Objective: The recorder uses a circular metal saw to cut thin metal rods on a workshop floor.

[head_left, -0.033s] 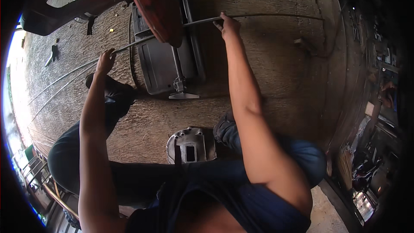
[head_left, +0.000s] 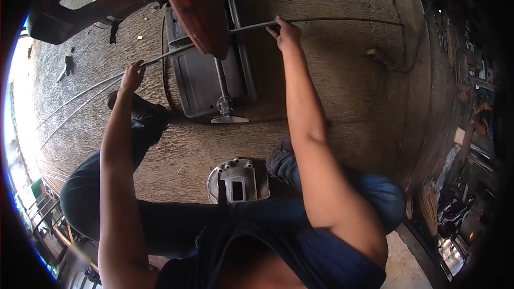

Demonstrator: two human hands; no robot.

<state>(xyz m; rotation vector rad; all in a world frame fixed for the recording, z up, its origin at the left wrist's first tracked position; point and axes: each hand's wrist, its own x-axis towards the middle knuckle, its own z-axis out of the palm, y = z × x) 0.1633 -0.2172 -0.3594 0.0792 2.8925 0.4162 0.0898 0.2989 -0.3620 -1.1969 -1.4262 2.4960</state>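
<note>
A long thin metal rod [head_left: 251,27] lies across the grey base [head_left: 201,88] of a red cut-off saw [head_left: 187,5], passing beneath its blade guard. Left of the saw, my left hand [head_left: 132,77] has its fingers curled at the rod. To the right of the base, my right hand [head_left: 287,36] grips the same rod between thumb and fingers. The guard hides where the rod crosses the middle of the base. Toward me, the saw's clamp screw ends in a flat handle [head_left: 230,119].
Between my feet sits a worn grey welding mask [head_left: 235,179]. A second thin rod [head_left: 80,108] runs beside the first on the left. Far left lies a small dark tool [head_left: 66,68]; a small block [head_left: 377,56] is on the right. Clutter [head_left: 455,203] lines the right side.
</note>
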